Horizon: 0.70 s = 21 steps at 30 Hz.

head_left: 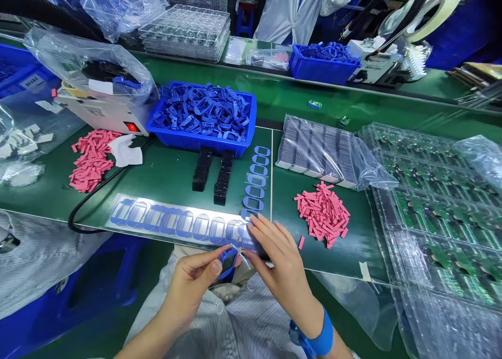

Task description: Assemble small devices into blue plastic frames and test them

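Head view: the left hand is pinching one blue frame above the lap; the right hand is meeting it, its grip impossible to tell. A box label is showing illegible print. Two black stacks and two pink piles are lying beyond.

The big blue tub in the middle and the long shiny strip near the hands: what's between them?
In the head view, two rows of black pieces lie on the green table between the tub and the shiny strip.
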### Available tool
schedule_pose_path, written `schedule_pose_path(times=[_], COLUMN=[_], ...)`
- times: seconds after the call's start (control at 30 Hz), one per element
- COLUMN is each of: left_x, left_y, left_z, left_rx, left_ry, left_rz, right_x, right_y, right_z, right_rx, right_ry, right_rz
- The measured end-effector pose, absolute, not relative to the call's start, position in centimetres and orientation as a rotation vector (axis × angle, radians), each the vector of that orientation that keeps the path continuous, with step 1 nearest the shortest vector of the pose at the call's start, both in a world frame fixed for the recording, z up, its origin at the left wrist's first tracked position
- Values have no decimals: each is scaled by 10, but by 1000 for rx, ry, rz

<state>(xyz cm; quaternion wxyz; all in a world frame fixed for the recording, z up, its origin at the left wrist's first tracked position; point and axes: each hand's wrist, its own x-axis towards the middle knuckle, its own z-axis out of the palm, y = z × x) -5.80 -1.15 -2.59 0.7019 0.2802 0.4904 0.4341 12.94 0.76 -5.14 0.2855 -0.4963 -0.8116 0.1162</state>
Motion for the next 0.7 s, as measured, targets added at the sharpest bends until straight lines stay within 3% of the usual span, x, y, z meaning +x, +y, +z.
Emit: schedule_pose_path(times=[0.7], left_x=[-41], left_y=[9], left_z=[-36], left_rx=[583], left_ry=[1087], left_rz=[961], right_x=[138], right_y=[3], right_z=[-46], right_rx=[-1305], right_ry=[-1962], right_rz=[384])
